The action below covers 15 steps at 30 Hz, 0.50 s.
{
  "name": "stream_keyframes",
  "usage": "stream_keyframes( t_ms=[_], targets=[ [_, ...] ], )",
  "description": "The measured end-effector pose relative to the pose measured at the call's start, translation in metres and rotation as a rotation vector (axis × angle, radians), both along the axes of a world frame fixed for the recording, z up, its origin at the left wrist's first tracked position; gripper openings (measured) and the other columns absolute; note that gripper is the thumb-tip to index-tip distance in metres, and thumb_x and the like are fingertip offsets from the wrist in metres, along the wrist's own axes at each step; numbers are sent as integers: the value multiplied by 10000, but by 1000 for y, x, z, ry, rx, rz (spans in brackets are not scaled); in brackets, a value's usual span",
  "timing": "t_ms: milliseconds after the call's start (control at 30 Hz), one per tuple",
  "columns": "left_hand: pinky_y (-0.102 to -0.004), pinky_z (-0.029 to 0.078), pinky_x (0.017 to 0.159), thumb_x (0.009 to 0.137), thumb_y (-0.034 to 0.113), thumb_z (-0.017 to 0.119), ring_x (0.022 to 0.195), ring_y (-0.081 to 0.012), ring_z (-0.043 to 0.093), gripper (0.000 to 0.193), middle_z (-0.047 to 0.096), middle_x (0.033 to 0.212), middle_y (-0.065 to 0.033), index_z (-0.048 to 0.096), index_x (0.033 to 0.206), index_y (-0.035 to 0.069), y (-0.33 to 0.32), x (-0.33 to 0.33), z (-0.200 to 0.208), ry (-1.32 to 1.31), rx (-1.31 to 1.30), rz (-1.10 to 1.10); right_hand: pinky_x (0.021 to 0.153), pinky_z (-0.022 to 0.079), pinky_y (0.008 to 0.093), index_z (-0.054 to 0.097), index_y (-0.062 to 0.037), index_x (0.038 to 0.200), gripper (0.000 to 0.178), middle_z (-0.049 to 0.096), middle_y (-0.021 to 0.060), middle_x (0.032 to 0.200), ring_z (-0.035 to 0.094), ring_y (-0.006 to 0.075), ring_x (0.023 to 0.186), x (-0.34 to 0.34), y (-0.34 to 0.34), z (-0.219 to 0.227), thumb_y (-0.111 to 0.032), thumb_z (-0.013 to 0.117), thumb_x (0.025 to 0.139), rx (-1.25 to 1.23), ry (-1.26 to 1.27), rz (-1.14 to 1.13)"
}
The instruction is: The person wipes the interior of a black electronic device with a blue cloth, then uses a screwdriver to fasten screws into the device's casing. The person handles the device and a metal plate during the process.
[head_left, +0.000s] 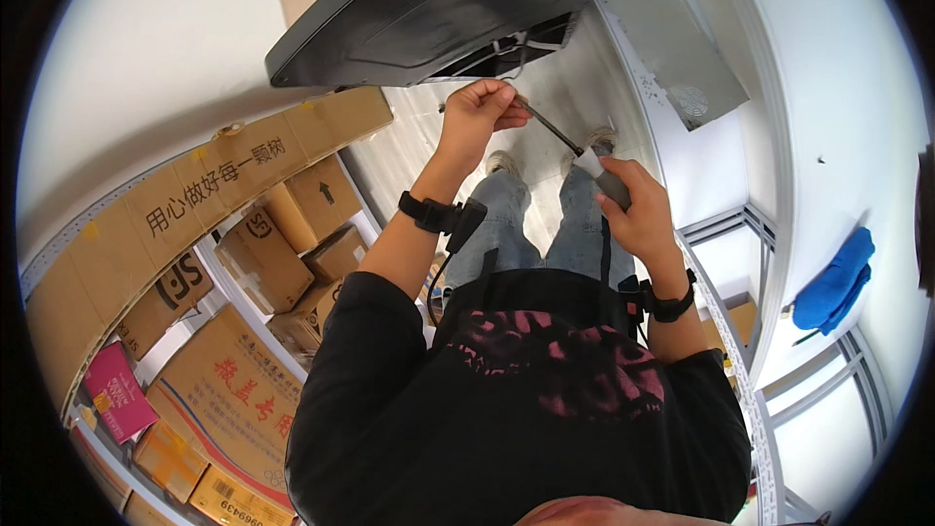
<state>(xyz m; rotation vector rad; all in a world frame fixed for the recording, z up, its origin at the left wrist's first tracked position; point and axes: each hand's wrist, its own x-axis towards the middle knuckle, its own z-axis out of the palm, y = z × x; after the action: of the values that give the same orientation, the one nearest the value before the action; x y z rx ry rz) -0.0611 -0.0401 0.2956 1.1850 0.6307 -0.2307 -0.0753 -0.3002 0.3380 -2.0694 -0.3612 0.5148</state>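
Note:
My right hand (635,206) is wrapped round the grey and white handle of a screwdriver (553,129). The long dark shaft slants up and to the left, away from that hand. At its far end the thumb and fingers of my left hand (479,115) are pinched on the tip; whether a small part sits between them is hidden. Just beyond my left hand hangs the underside of a large black housing (438,15). An opening (511,47) in its lower edge shows wires and a light connector. One thin cable (519,66) dangles toward my fingers.
On the left stands a rack with cardboard boxes (263,258) and a pink package (119,392), edged by a long cardboard strip (209,175). A grey metal panel (672,39) is at upper right. A blue cloth (835,282) hangs on the right, near metal frames (828,380).

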Motion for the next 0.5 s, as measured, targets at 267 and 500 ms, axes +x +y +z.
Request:
stream_keyframes(
  t_ms=[267, 500],
  targets=[
    [-292, 582, 722, 955, 148, 568, 738, -183, 670, 177, 663, 854, -105, 608, 978, -22, 99, -81, -58, 86, 55, 74, 719, 496, 351, 631, -72, 1093, 417, 638, 116, 938, 629, 295, 833, -73, 110, -54, -5, 717, 690, 64, 65, -82],
    [-300, 576, 723, 953, 193, 582, 742, -160, 662, 190, 664, 852, -77, 615, 971, 7, 156, -84, -90, 72, 35, -135, 775, 469, 264, 605, -33, 1149, 416, 647, 59, 966, 594, 126, 865, -114, 156, -117, 19, 699, 746, 315, 513, -261]
  ],
)
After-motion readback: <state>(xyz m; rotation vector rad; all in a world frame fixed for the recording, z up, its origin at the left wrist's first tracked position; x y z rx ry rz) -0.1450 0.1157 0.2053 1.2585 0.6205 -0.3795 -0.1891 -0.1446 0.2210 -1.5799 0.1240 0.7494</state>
